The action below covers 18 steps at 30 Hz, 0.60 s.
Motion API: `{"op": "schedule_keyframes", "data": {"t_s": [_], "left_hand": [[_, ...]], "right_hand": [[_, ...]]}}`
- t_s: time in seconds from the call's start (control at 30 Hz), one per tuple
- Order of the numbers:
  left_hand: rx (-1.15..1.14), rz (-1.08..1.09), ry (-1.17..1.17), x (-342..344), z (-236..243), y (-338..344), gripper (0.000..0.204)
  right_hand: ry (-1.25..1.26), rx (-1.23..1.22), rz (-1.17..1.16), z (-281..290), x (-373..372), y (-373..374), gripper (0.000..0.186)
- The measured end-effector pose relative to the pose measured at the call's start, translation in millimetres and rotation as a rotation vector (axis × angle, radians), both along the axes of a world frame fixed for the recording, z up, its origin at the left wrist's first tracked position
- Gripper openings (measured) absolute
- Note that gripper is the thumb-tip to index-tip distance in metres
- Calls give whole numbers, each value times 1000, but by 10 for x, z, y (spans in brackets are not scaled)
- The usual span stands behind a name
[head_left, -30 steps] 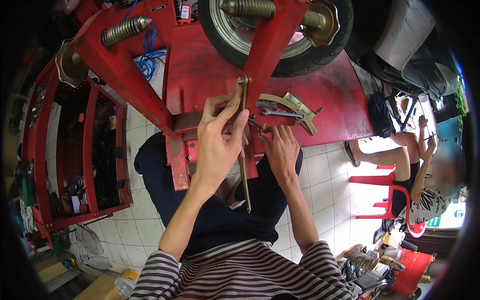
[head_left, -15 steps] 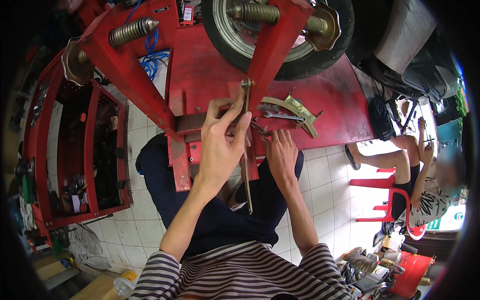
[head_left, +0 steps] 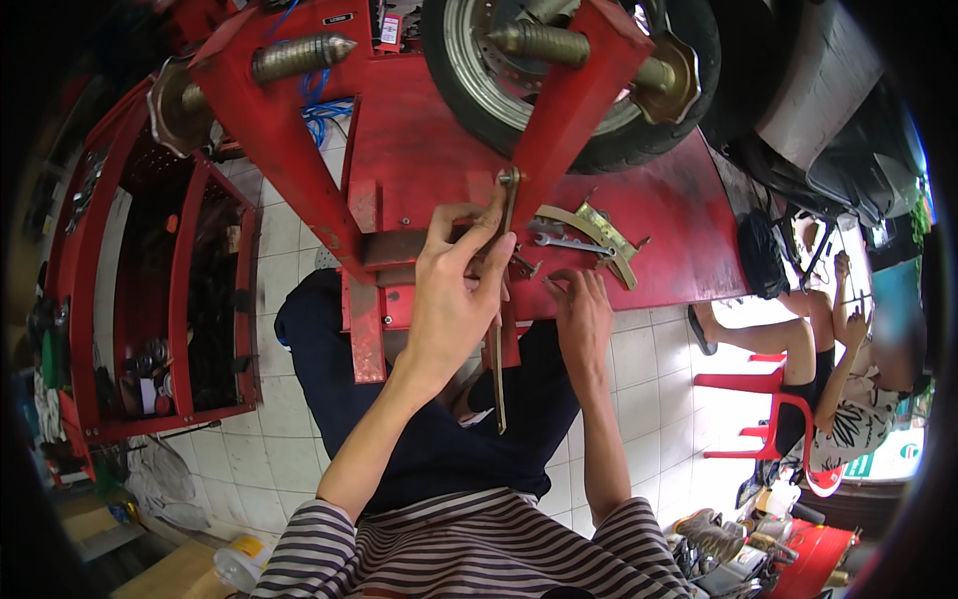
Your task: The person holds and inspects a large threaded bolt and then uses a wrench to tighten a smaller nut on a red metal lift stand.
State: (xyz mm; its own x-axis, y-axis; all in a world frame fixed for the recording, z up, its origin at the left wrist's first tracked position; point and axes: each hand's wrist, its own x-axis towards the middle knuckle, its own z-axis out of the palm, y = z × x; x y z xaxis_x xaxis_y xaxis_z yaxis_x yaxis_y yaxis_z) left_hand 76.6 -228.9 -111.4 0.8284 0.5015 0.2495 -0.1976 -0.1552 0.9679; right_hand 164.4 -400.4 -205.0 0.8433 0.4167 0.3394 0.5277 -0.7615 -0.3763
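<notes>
A long, thin flat metal bar (head_left: 501,384) hangs along the right-hand red post of a stand (head_left: 559,125), with a bolt (head_left: 507,177) through its upper end. My left hand (head_left: 461,280) is closed round the bar, its forefinger reaching up beside the bolt. To its right, my right hand (head_left: 584,314) is at the front edge of the red table, fingers curled and thumb near the forefinger; whatever is in them, if anything, is too small to make out. Beyond it lie a wrench (head_left: 569,243), a curved brass-coloured bracket (head_left: 611,243) and small bolt-like pieces (head_left: 527,266).
The red table (head_left: 679,255) bears a wheel with its tyre (head_left: 619,150). Large threaded screws (head_left: 299,58) stick out of the posts. A red shelf rack (head_left: 180,299) stands left. At right, a person sits by a red plastic chair (head_left: 743,381); metal parts (head_left: 714,539) lie lower right.
My right hand has drawn slightly right and back from the small pieces on the table. My left hand keeps its hold on the bar. The whole view has shifted a little.
</notes>
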Motion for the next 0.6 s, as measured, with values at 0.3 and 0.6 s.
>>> {"op": "schedule_keyframes", "data": {"t_s": [0.3,0.6], "left_hand": [[89,50,-52,23,-75,14,36],[109,74,-84,13,-44,17,40]], "right_hand": [[-66,228,-30,697,-71,65,11],[-71,292,25,771,15,341,14]]}}
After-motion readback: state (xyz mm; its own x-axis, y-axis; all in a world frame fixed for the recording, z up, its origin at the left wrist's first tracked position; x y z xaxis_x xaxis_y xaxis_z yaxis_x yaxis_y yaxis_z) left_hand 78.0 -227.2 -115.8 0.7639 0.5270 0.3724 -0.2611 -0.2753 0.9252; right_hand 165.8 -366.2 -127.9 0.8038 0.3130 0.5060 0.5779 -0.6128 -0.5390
